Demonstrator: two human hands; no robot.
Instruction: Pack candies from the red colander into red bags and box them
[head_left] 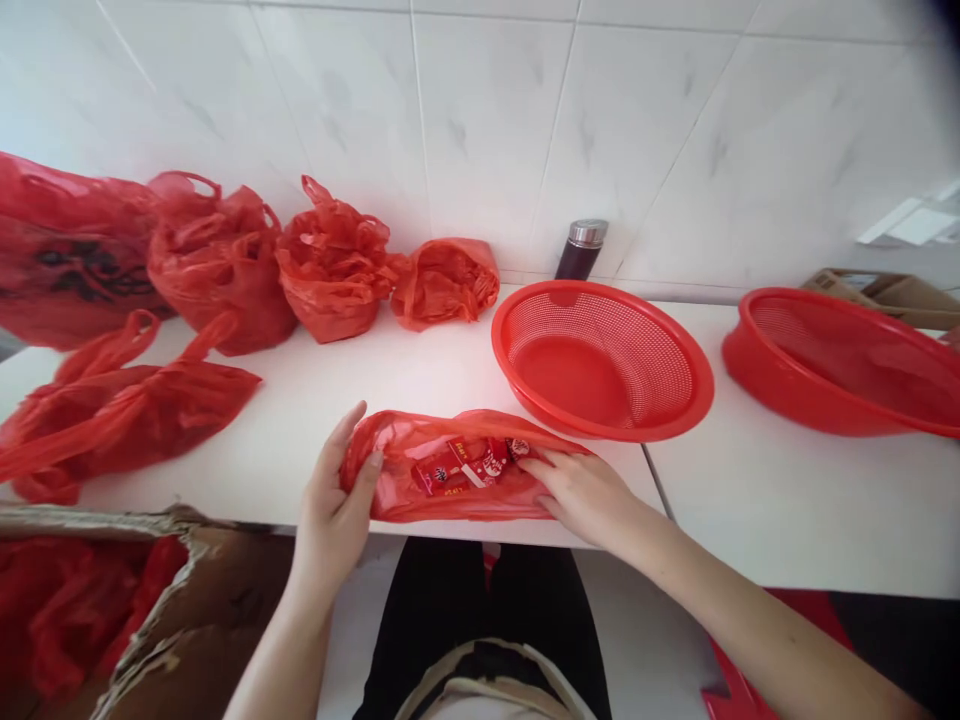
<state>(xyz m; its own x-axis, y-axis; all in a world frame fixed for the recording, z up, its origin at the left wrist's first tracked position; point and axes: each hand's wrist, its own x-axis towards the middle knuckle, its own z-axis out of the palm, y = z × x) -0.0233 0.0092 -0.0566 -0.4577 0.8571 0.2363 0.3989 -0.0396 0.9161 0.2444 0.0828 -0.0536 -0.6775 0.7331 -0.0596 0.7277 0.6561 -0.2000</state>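
A red plastic bag point(401, 505) lies on its side at the table's front edge, its mouth spread. Several small red printed packets point(469, 468) show inside it. My left hand point(337, 505) is closed on the bag's left rim, thumb on the inside and fingers outside. My right hand point(589, 495) reaches into the bag's right end, with its fingers stretched toward the packets and its thumb apart from them. The fingertips are beside the rightmost packet; whether they touch it I cannot tell.
Behind the bag stands a red mesh basket point(697, 395), with a red basin point(795, 385) farther right. A dark flask point(581, 250) is by the wall. Filled red bags point(330, 270) line the back left; another bag point(142, 410) lies nearer. A cardboard box point(202, 590) holding red plastic is lower left.
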